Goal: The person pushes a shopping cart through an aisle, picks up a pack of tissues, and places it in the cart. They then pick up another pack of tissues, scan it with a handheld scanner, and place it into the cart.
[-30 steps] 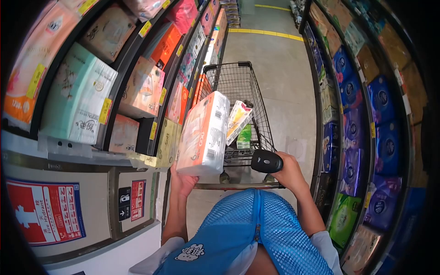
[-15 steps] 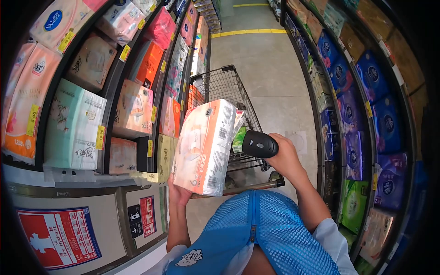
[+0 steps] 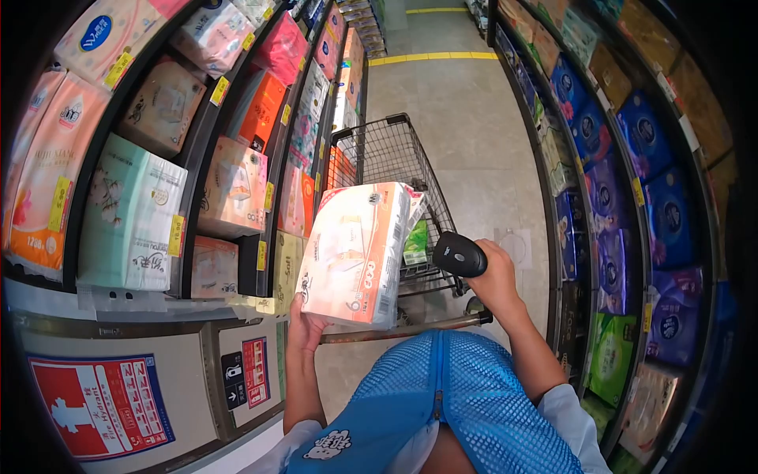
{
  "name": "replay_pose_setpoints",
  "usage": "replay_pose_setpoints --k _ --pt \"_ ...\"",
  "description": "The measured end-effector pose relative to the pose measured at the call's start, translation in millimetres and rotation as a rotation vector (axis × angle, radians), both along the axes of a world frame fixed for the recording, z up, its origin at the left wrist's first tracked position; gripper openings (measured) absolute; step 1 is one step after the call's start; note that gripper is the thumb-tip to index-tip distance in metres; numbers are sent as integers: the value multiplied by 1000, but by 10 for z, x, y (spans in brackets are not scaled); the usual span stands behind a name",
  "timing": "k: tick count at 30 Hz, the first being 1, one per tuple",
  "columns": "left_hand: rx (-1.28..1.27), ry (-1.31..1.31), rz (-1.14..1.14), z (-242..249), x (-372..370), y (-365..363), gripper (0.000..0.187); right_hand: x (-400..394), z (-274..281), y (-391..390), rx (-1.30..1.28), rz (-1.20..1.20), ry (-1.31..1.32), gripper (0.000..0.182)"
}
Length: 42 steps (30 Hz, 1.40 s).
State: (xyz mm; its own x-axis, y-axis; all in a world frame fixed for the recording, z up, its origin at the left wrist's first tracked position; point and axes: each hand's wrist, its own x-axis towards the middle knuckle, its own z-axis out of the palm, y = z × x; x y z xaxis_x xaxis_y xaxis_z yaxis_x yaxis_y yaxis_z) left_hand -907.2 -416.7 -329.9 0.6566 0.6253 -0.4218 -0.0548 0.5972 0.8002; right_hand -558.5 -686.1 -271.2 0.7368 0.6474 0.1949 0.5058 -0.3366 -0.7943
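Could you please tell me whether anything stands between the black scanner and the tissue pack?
Nothing visible does: the left hand holds the tissue pack, the right hand holds the black scanner, and the gap between them looks open, with the cart beyond.

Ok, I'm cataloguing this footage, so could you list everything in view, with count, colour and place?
Floor: one, grey, centre
Floor lines: two, yellow, far end
Shelving: two rows, dark, left and right
Left-side packs: many, mostly pink, orange, white, left
Right-side packs: many, mostly blue, purple, right
Price tags: several, yellow, shelf edges
Large sign: one, red and white, lower left
Small signs: two, black and red, beside it
Shopping cart: one, black, centre
Green pack: one, green, in cart
Large pack: one, pink and white, before cart
Scanner: one, black, right of large pack
Vest: one, blue, bottom centre
Sleeves: two, pale, bottom
Left hand: one, bare, holding large pack
Right hand: one, bare, holding scanner
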Motion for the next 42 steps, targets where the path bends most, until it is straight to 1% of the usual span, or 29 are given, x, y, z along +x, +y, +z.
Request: replay_pose_setpoints --k 4,7,10,13,14,17,18,21,22,25,26,29,30,33,34,37,40,42 --pt "-11 21 29 34 44 -30 75 32 35 -11 -6 -19 -29 20" --pt "33 58 25 82 97 -68 74 9 -2 -3 -41 -41 -13 19" --pt "171 116 42 105 119 -74 66 -23 -200 -2 -46 -28 -63 19" --pt "356 337 146 368 343 -134 53 -47 -349 -30 -87 15 -146 20" --pt "332 366 207 452 419 -134 53 -59 -464 -48 -120 22 -138 20" --pt "482 399 226 550 565 -74 52 -121 -629 -76 -166 45 -158 21" --pt "510 436 240 672 631 -93 57 -148 -720 -72 -163 41 -175 27" --pt "1107 581 281 823 832 -138 69 -205 -866 -65 -139 75 -224 23" --pt "1055 644 264 930 885 -177 80 -235 -941 -64 -120 82 -261 23" --pt "1423 728 150 1062 968 -211 83 -273 -1064 -81 -98 120 -315 24" --pt "1434 734 106 1052 971 -214 84 -279 -995 -73 -76 119 -321 24" --pt "1501 745 30 907 988 -265 86 -264 -1010 -67 -66 127 -359 25" --pt "1490 728 17 896 1013 -294 88 -262 -1011 -48 -81 138 -355 25" --pt "1571 714 -25 971 1121 -437 91 -275 -1042 -52 -117 152 -333 26" --pt "1600 678 -21 939 1140 -463 96 -265 -1060 -42 -115 146 -324 27" --pt "1645 564 10 853 1188 -452 91 -243 -1088 -20 -100 101 -282 27" --pt "1569 499 -29 792 1214 -412 92 -239 -1067 -22 -101 80 -249 26" --pt "1584 524 -47 827 1221 -394 95 -233 -1064 -24 -118 81 -247 26"
